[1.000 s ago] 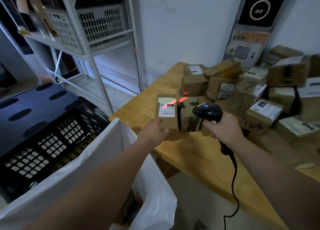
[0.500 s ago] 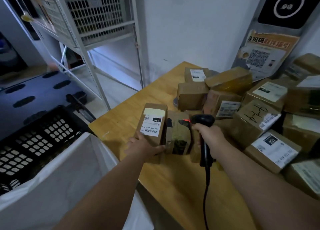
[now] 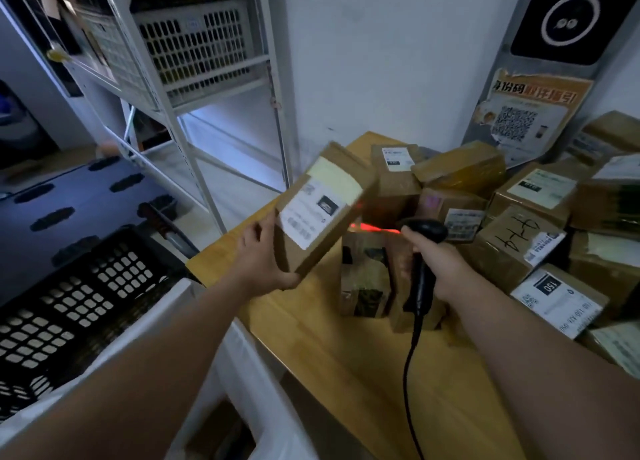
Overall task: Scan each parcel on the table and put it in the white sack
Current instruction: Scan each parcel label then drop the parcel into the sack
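Held parcel motion-blurred; label print unreadable. Sack partly behind left forearm, cut off at bottom edge. Cord of scanner runs off bottom edge too.

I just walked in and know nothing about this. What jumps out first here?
The left hand holds a brown parcel tilted in the air at the centre, white label facing the camera. Just right of it, the right hand grips a black scanner casting a red glow ahead. A pile of labelled parcels crowds the wooden table on the right.
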A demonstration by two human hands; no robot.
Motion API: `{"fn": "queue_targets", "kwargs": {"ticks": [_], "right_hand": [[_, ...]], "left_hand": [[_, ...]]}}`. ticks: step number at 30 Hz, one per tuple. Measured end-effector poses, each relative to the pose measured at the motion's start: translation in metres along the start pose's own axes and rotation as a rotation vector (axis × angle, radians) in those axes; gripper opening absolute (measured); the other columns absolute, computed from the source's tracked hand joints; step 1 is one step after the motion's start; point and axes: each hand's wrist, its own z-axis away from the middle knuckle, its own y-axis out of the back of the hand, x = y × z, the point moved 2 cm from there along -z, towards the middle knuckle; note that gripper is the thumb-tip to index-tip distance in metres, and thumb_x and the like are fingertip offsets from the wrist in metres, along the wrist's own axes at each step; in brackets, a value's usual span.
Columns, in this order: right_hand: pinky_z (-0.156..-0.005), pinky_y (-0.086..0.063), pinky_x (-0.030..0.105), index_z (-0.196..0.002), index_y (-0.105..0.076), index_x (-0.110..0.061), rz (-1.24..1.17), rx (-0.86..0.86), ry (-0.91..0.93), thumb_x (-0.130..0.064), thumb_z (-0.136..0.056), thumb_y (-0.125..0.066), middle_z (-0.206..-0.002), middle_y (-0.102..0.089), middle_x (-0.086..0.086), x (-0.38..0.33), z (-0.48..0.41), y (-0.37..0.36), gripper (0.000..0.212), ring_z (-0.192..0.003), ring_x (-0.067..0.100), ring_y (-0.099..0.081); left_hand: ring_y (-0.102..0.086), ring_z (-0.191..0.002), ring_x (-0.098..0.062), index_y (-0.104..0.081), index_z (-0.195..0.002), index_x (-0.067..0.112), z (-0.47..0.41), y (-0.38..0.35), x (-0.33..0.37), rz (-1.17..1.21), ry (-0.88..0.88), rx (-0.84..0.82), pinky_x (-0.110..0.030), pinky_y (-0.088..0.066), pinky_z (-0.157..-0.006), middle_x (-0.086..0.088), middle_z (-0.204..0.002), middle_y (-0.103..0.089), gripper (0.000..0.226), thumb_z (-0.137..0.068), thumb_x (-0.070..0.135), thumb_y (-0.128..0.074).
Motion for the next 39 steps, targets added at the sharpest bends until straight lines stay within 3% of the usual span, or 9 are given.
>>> {"fn": "queue_targets", "kwargs": {"ticks": [5, 7, 14, 24, 28, 30, 34, 37, 39], "right_hand": [[-0.06, -0.058, 0.042, -0.118, -0.06, -0.016, -0.063, -0.005, 0.062, -0.051, -0.056, -0.083, -0.109, -0.061, 0.009, -0.031, 0.014, 0.021, 0.075, -0.103, 0.03, -0.059], [-0.058, -0.058, 0.037, -0.117, -0.062, -0.018, 0.002, -0.028, 0.058, -0.046, -0.058, -0.085, -0.113, -0.065, 0.009, -0.026, 0.017, 0.03, 0.069, -0.106, 0.03, -0.061], [-0.06, -0.05, 0.03, -0.109, -0.066, -0.013, 0.024, -0.04, 0.094, -0.022, -0.074, -0.079, -0.095, -0.072, 0.007, 0.009, 0.025, 0.049, 0.038, -0.085, 0.023, -0.066], [-0.068, -0.051, 0.031, -0.105, -0.068, -0.017, -0.103, -0.076, 0.105, -0.031, -0.066, -0.079, -0.097, -0.073, 0.004, 0.018, 0.027, 0.054, 0.044, -0.09, 0.022, -0.066], [-0.071, -0.052, 0.031, -0.101, -0.066, -0.018, -0.122, -0.011, 0.106, -0.029, -0.076, -0.078, -0.099, -0.072, 0.006, 0.02, 0.027, 0.039, 0.03, -0.093, 0.023, -0.067], [-0.07, -0.053, 0.031, -0.101, -0.065, -0.018, -0.171, 0.045, 0.098, -0.029, -0.078, -0.078, -0.1, -0.072, 0.006, 0.02, 0.025, 0.028, 0.029, -0.093, 0.023, -0.067], [-0.062, -0.051, 0.03, -0.114, -0.061, -0.019, -0.389, 0.119, 0.078, -0.031, -0.077, -0.079, -0.102, -0.07, 0.003, 0.019, 0.024, 0.005, 0.043, -0.091, 0.02, -0.065], [-0.063, -0.051, 0.031, -0.118, -0.059, -0.02, -0.5, 0.13, 0.067, -0.034, -0.075, -0.081, -0.106, -0.068, 0.003, 0.022, 0.024, -0.006, 0.051, -0.095, 0.022, -0.064], [-0.067, -0.053, 0.031, -0.117, -0.059, -0.02, -0.524, 0.096, 0.053, -0.035, -0.075, -0.081, -0.107, -0.067, 0.004, 0.025, 0.026, -0.011, 0.05, -0.097, 0.024, -0.064]], "left_hand": [[-0.001, -0.141, -0.029, 0.008, -0.151, 0.035, -0.009, 0.027, 0.019, -0.352, -0.298, -0.225, -0.042, -0.025, -0.113, -0.003, -0.152, -0.002, 0.127, -0.063, 0.032, -0.084], [-0.002, -0.141, -0.028, 0.007, -0.151, 0.038, -0.012, 0.027, 0.03, -0.404, -0.38, -0.268, -0.041, -0.027, -0.112, -0.002, -0.151, -0.003, 0.127, -0.062, 0.03, -0.084], [0.0, -0.142, -0.024, 0.008, -0.147, 0.047, -0.028, 0.025, 0.047, -0.467, -0.497, -0.33, -0.048, -0.032, -0.111, 0.009, -0.15, 0.0, 0.126, -0.06, 0.03, -0.082], [-0.003, -0.141, -0.025, 0.004, -0.148, 0.045, -0.028, 0.022, 0.044, -0.418, -0.569, -0.316, -0.048, -0.03, -0.112, 0.007, -0.15, 0.0, 0.122, -0.061, 0.033, -0.082], [-0.004, -0.143, -0.025, 0.003, -0.151, 0.04, -0.027, 0.019, 0.035, -0.436, -0.503, -0.334, -0.045, -0.027, -0.115, 0.003, -0.155, 0.001, 0.118, -0.069, 0.037, -0.082], [-0.005, -0.146, -0.028, -0.003, -0.153, 0.035, -0.027, 0.013, 0.035, -0.286, -0.395, -0.223, -0.047, -0.024, -0.117, -0.002, -0.159, 0.003, 0.11, -0.074, 0.044, -0.079], [-0.006, -0.147, -0.033, 0.004, -0.154, 0.022, -0.018, -0.012, 0.045, 0.449, 0.119, 0.091, -0.051, -0.022, -0.116, -0.01, -0.16, 0.007, 0.114, -0.076, 0.06, -0.069], [-0.036, -0.135, -0.034, -0.011, -0.151, 0.013, -0.007, -0.033, 0.07, 1.105, 0.497, 0.008, -0.053, -0.042, -0.104, -0.007, -0.146, -0.031, 0.109, -0.073, 0.065, -0.069], [-0.049, -0.124, -0.031, -0.035, -0.137, 0.013, -0.004, -0.042, 0.091, 1.377, 0.506, -0.173, -0.052, -0.048, -0.099, -0.003, -0.131, -0.047, 0.08, -0.078, 0.054, -0.071]]}}
